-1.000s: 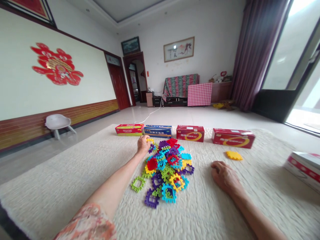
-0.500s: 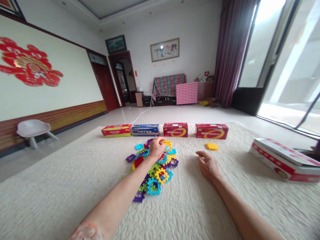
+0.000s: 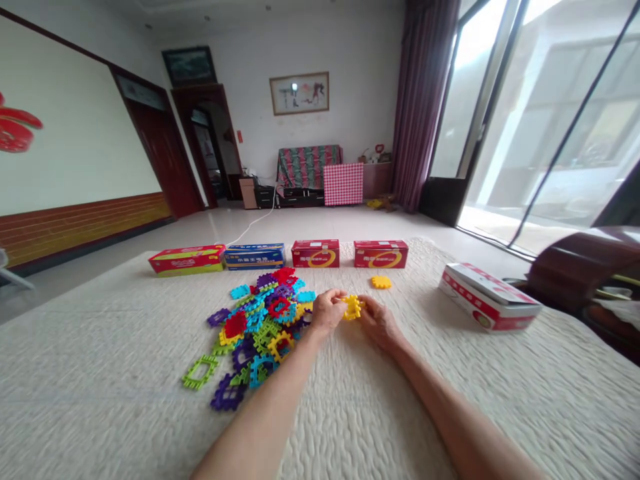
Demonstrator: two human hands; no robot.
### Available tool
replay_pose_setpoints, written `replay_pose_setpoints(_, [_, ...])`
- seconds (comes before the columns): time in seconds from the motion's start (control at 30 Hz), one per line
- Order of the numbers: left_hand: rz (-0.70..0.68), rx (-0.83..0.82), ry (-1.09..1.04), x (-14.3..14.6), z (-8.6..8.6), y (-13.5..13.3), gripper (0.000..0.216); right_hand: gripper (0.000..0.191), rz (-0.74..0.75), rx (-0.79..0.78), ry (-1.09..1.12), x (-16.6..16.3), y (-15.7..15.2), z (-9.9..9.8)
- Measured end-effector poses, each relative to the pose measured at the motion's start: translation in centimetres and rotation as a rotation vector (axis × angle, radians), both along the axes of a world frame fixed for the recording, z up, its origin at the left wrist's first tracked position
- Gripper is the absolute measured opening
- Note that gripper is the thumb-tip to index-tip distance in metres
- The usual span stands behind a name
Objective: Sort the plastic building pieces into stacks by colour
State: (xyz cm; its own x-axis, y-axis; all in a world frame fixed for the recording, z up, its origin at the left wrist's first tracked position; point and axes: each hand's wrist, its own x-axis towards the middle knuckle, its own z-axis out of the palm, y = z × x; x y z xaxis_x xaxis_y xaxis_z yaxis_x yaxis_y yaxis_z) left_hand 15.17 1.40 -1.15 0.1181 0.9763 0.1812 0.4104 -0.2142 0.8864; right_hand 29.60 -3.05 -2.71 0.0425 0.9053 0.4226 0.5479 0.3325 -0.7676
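Note:
A yellow square toy block piece [image 3: 352, 307] with notched edges is held up between my two hands. My left hand [image 3: 329, 311] pinches its left side, and the fingers of my right hand [image 3: 381, 321] close on its right side. To the left of my hands lies a heap of interlocking pieces in several colours, among them a purple piece [image 3: 227, 393], a green frame piece [image 3: 200, 372] and a red piece [image 3: 235, 325]. My left forearm hides part of the heap. Another yellow piece [image 3: 381, 283] rests flat on the quilt beyond my right hand.
A pale quilted mat [image 3: 125, 347] lies under everything. Along its far edge stand a red-and-green box [image 3: 187, 261], a blue box [image 3: 255, 257] and two red boxes [image 3: 315, 255]. A white-and-red box [image 3: 489, 297] sits at the right, beside a dark wooden piece of furniture [image 3: 575, 273].
My left hand has carried the yellow piece from the heap toward the right. My right hand has come in and taken its other side. The view has turned rightward.

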Motion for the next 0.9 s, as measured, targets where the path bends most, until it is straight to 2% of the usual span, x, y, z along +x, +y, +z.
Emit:
replay_pose_setpoints(0.07, [0.081,0.045,0.034,0.2,-0.3,0.1,0.033,0.038,-0.109,-0.006,0.007,0.5,0.3,-0.4])
replay_pose_setpoints(0.13, [0.138,0.134,0.126,0.1,-0.7,0.3,0.032,0.040,-0.148,-0.007,-0.081,1.3,0.6,-0.8])
replay_pose_setpoints(0.23, [0.120,0.302,0.273,-0.3,-1.4,0.4,0.031,0.037,-0.171,0.051,-0.254,2.7,0.8,-1.1])
replay_pose_setpoints(0.3, [0.086,0.401,0.325,-0.6,-1.7,0.4,0.032,0.041,-0.212,0.084,-0.282,3.5,0.8,-1.1])
replay_pose_setpoints(0.37, [0.067,0.480,0.351,-0.7,-1.8,0.0,0.031,0.044,-0.175,0.069,-0.280,4.0,0.6,-0.9])
replay_pose_setpoints(0.43, [0.050,0.528,0.382,-0.7,-1.7,-0.6,0.027,0.044,-0.071,0.030,-0.315,4.3,0.2,-0.6])
replay_pose_setpoints(0.5, [0.022,0.547,0.430,-0.6,-1.6,-1.3,0.020,0.041,-0.010,-0.002,-0.384,4.2,-0.2,-0.2])
replay_pose_setpoints(0.6, [-0.044,0.539,0.503,-0.3,-1.9,-2.0,0.016,0.030,-0.020,-0.015,-0.485,3.7,-0.6,0.3])
replay_pose_setpoints(0.73, [-0.103,0.510,0.549,0.1,-2.7,-1.6,0.018,0.021,-0.032,0.000,-0.524,3.3,-0.5,0.1])
replay_pose_setpoints(0.9, [-0.130,0.553,0.447,0.5,-3.4,-0.3,0.028,0.032,-0.108,0.091,-0.393,4.2,0.8,-1.6])
